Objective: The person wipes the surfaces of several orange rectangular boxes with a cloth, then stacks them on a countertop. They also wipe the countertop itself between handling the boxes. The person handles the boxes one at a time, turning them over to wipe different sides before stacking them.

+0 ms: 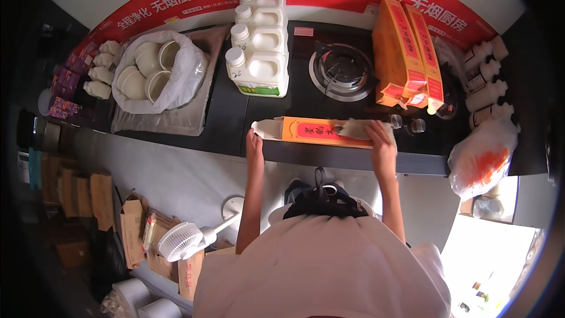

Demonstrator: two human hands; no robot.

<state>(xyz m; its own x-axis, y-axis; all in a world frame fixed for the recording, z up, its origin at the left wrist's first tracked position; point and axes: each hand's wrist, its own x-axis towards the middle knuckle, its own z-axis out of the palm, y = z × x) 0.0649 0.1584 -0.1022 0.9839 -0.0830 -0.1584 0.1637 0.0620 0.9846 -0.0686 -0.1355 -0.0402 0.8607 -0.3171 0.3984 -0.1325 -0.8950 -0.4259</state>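
A long orange and red cardboard box (309, 131) lies at the front edge of the black counter, its left end flap unfolded. My left hand (255, 143) holds that flap at the box's left end. At the right end my right hand (382, 141) grips a greyish cloth (359, 129) that lies over the box's top face. Behind it, two similar orange boxes (397, 48) stand side by side over the right part of the gas hob. A round burner (342, 70) is to their left.
White plastic jugs (265, 68) stand in a row left of the burner. Further left, a white bag (190, 70) of cups rests on a plastic-covered tray (194, 119). Bottles (485, 95) and a clear bag (481, 165) line the right side. A white fan (181, 242) stands behind at left.
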